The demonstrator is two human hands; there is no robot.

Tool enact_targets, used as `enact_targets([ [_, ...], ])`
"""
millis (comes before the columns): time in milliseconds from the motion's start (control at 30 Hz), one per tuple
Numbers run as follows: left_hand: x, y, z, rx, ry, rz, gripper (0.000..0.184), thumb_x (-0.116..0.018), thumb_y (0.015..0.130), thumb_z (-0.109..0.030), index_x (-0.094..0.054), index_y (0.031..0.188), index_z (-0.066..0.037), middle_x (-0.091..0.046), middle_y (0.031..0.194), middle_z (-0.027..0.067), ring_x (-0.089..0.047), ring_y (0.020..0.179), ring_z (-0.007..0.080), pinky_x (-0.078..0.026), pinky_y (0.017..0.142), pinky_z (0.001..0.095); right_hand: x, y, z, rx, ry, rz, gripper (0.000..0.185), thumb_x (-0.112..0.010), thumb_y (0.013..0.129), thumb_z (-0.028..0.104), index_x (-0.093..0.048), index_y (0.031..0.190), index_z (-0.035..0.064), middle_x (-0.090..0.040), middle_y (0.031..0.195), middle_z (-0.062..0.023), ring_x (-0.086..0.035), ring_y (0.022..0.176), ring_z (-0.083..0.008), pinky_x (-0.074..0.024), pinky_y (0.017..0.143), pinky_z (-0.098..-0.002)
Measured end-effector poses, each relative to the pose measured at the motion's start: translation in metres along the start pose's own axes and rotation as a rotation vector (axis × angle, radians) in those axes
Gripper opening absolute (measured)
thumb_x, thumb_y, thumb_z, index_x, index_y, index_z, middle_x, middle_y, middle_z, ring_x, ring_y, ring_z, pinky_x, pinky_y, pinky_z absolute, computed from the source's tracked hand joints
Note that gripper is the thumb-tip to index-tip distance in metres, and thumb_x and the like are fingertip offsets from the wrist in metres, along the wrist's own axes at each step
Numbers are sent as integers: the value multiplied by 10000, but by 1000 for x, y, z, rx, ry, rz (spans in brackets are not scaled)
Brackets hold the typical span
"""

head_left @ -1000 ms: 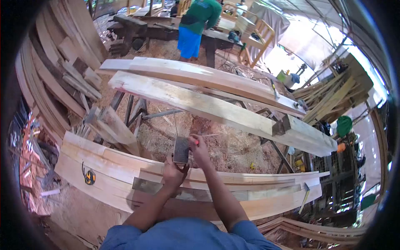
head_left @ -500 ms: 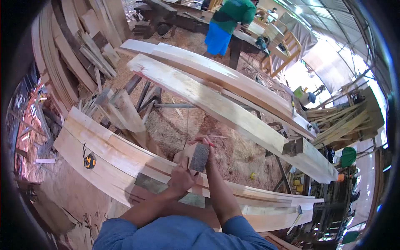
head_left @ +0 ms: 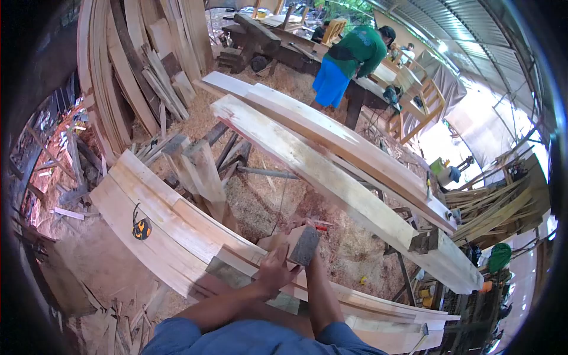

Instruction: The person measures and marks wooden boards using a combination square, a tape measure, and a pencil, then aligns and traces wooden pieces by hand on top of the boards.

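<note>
The left grip point(head_left: 275, 273) holds a dark-ended wooden block point(head_left: 304, 246) near the planks point(head_left: 171, 248); whether the right grip point(head_left: 315, 258), mostly hidden behind it, is closed cannot be told. The block looks stiff, fairly heavy, best held by its long sides.

- Dark grey is shown on the end of the wooden block point(head_left: 304, 246), while its side is coloured pale tan.
- Bright red is seen on a slim object point(head_left: 321, 228).
- Black and yellow-orange are combined on the tape measure point(head_left: 141, 229).
- The long beam point(head_left: 319, 171) is toned cream, tinged reddish near one end.
- Blue is worn in the near shirt point(head_left: 254, 340).
- A co-worker is dressed in a green top point(head_left: 358, 50) and bright-blue shorts point(head_left: 331, 81).
</note>
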State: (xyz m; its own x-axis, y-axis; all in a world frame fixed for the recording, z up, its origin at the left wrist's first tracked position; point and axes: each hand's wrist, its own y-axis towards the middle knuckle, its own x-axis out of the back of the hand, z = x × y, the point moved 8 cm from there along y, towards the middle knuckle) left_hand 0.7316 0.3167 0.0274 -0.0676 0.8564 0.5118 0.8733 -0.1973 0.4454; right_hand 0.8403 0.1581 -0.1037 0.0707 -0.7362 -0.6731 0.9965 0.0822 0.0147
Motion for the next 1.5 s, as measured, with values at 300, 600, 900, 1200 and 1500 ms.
enact_targets([
  [300,-93,-58,93,1237,-1133,152,786,-349,1023,-685,-504,1312,29,-635,1075,179,-655,903,321,-560,777,453,-194,-69,226,297,-193,112,382,-524,1025,406,-555,1201,69,-659,1004,-155,-633,978,-284,-514,903,-456],
  [600,-166,-56,-22,1423,-1695,254,699,-360,1032,-622,-451,1397,-32,-600,1257,195,-636,1078,312,-544,895,482,-142,-440,529,1164,-910,-1079,335,-538,1027,347,-596,1170,50,-634,1003,-125,-626,959,-265,-516,878,-440],
  [900,-117,-27,-149,1097,-1772,380,565,-470,992,-425,-528,1351,8,-646,1251,169,-625,1164,333,-484,1057,484,-146,-824,451,1365,-830,-1922,327,-540,1022,328,-606,1161,40,-631,1031,-123,-625,981,-269,-517,886,-440],
  [1200,-46,-60,-211,1003,-1629,255,606,-513,958,-446,-528,1364,5,-634,1271,184,-609,1187,343,-464,1064,464,-69,-1012,403,1204,-695,-2275,320,-543,1016,309,-616,1153,29,-628,1060,-121,-624,1003,-273,-517,894,-441],
  [1500,-8,-140,-201,1000,-1530,-273,645,-520,981,-482,-499,1407,1,-605,1340,201,-591,1222,353,-446,1094,470,145,-976,423,883,-644,-2134,313,-545,1010,290,-626,1144,18,-625,1088,-119,-624,1025,-277,-518,902,-441],
])
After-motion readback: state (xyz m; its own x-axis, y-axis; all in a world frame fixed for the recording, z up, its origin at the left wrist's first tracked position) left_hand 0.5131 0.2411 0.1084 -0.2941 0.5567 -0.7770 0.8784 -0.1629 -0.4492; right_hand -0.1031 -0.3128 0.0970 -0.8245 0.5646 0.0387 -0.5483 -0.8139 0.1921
